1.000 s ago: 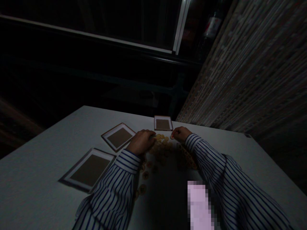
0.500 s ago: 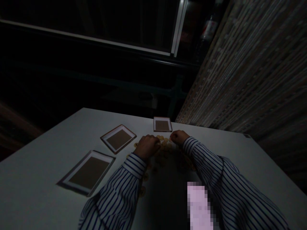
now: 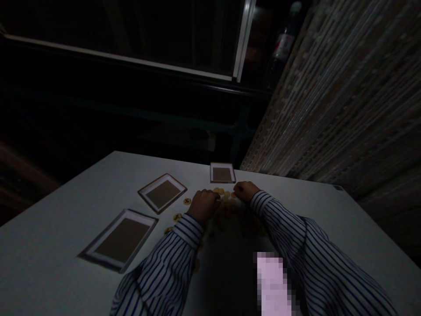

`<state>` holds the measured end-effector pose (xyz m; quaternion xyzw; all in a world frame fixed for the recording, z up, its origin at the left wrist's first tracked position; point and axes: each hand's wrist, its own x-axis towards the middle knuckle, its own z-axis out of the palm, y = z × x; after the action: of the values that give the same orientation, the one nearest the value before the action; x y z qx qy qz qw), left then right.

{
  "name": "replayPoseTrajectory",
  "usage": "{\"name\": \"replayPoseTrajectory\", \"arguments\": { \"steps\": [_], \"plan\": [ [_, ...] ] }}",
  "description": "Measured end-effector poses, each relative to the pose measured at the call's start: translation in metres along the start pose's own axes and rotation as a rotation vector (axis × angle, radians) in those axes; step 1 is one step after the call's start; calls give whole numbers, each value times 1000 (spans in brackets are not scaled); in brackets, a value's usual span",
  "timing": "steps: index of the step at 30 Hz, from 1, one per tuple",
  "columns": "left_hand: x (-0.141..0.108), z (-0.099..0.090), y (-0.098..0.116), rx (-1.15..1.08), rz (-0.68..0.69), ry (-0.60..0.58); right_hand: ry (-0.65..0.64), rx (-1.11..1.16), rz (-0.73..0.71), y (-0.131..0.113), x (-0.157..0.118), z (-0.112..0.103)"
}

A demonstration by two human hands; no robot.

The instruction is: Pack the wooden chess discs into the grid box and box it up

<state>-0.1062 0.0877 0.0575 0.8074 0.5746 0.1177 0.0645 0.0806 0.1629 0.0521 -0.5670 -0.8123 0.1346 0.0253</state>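
Worked low in the frame, just right of centre, at a pile of discs (image 3: 227,194), round and yellowish, on a white table (image 3: 49,237). Held 2 bare hands apart, 1 on each side of the pile: set the left hand (image 3: 204,205) at its left edge, fingers curled downward, and the right hand (image 3: 246,192) at its right edge, fingers bent, with 1 pale disc (image 3: 233,195) at the fingertips. Could not tell, in such dim light, a firm pinch from a mere touch in either hand. Showed 3 marked discs (image 3: 187,201) in a slanting line left of the left hand, dark signs uppermost, and others in shadow along the left sleeve (image 3: 158,272), too dark to count. Included 3 shallow trays: the near tray (image 3: 123,239) at lower left, the middle tray (image 3: 162,194) left of centre, the far tray (image 3: 222,174) beyond the pile. Judged the handling of the discs as partway: a few apart from the pile, many seemingly left bunched between the hands.
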Motion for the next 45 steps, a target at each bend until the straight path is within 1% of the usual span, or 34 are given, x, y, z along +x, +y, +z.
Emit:
{"name": "replayPoseTrajectory", "arguments": {
  "steps": [6, 9, 11, 14, 18, 22, 25, 32, 36, 39, 45],
  "plan": [
    [1, 3, -1, 6, 30, 24, 42, 7, -8, 2, -3, -3],
    [1, 2, -3, -36, 29, 34, 67, 16, -21, 1, -4, -5],
    [2, 0, -6, -113, 26, 43, 87, 22, -29, 1, -5, -7],
    [2, -4, -14, -289, 1, 63, 114, 34, -49, 1, -6, -10],
    [4, -6, -28, -529, -86, 87, 135, 60, -96, -2, -7, -16],
    [7, -9, -41, -653, -124, 157, 149, 88, -148, -12, -10, -21],
    [6, -13, -48, -710, -124, 174, 151, 112, -168, -20, -12, -22],
    [5, -18, -53, -696, -207, 203, 139, 99, -199, -31, -16, -24],
    [4, -19, -55, -682, -196, 225, 132, 102, -214, -34, -16, -23],
    [3, -19, -59, -647, -200, 231, 134, 107, -218, -36, -17, -23],
    [3, -13, -71, -520, -264, 220, 117, 102, -212, -38, -17, -21]
  ]
}}
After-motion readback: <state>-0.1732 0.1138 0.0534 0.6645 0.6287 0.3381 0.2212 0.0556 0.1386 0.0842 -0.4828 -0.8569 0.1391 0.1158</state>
